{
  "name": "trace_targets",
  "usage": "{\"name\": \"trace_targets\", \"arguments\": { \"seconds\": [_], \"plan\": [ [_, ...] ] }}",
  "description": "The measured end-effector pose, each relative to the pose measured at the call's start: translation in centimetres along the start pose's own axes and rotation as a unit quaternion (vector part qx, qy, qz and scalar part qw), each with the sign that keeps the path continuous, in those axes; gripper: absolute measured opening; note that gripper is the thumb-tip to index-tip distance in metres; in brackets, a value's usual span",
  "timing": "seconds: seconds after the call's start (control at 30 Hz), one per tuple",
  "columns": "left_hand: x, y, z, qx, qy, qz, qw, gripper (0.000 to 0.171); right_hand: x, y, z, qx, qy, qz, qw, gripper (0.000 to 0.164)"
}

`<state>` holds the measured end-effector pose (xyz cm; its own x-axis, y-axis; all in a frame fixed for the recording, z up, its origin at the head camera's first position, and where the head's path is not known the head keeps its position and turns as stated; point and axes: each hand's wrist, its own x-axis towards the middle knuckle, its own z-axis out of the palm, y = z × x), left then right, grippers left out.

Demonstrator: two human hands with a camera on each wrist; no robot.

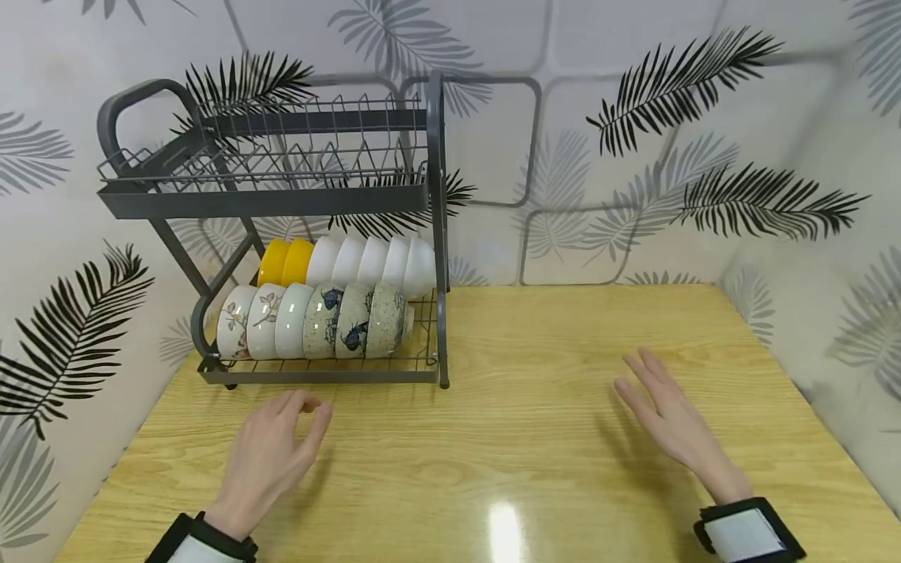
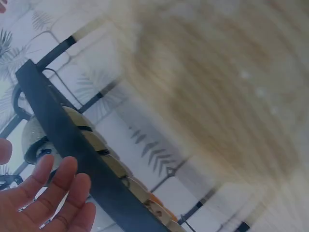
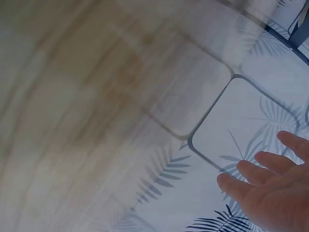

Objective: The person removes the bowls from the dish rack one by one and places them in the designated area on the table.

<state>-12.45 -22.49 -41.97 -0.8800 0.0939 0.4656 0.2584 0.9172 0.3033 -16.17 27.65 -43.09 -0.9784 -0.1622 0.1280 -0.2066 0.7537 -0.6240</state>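
Note:
My left hand [image 1: 271,453] hovers over the wooden table just in front of a dark grey two-tier dish rack [image 1: 317,377], its fingers loosely bent around nothing. The left wrist view shows the same fingers [image 2: 67,188] close to the rack's front bar. On the lower tier, floral white bowls [image 1: 265,320] and speckled bowls with blue patterns [image 1: 354,322] stand on edge in the front row. Behind them are yellow bowls [image 1: 285,262] and several white bowls [image 1: 373,260]. Away to the right, my right hand [image 1: 672,418] is held above the table with fingers extended, touching nothing.
The wooden table [image 1: 535,407] runs back to a wall [image 1: 493,141] papered with leaf patterns. The rack's upper wire tier [image 1: 281,164] overhangs the bowls, with a handle [image 1: 148,90] at its left end. Side walls border the table.

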Motion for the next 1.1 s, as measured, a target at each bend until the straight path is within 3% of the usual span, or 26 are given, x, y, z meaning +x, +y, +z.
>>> {"name": "trace_targets", "arguments": {
  "seconds": [0.2, 0.43, 0.83, 1.1],
  "plan": [
    [1.1, 1.1, -0.2, -0.055, 0.019, -0.004, 0.9983, 0.018, 0.6, -0.7, 0.2, 0.061, -0.006, 0.008, 0.998, 0.062],
    [2.7, 2.2, -0.2, -0.098, 0.035, 0.002, 0.9945, 0.028, 1.6, -1.2, 0.5, 0.104, 0.005, 0.013, 0.994, 0.059],
    [5.3, 4.2, 0.0, -0.195, 0.006, -0.009, 0.9807, 0.046, 2.8, -2.1, 1.9, 0.207, 0.018, 0.004, 0.978, 0.062],
    [6.7, 4.8, -0.3, -0.263, -0.033, -0.055, 0.9627, 0.049, 3.3, -2.3, 2.2, 0.295, 0.012, 0.008, 0.955, 0.064]
  ]
}}
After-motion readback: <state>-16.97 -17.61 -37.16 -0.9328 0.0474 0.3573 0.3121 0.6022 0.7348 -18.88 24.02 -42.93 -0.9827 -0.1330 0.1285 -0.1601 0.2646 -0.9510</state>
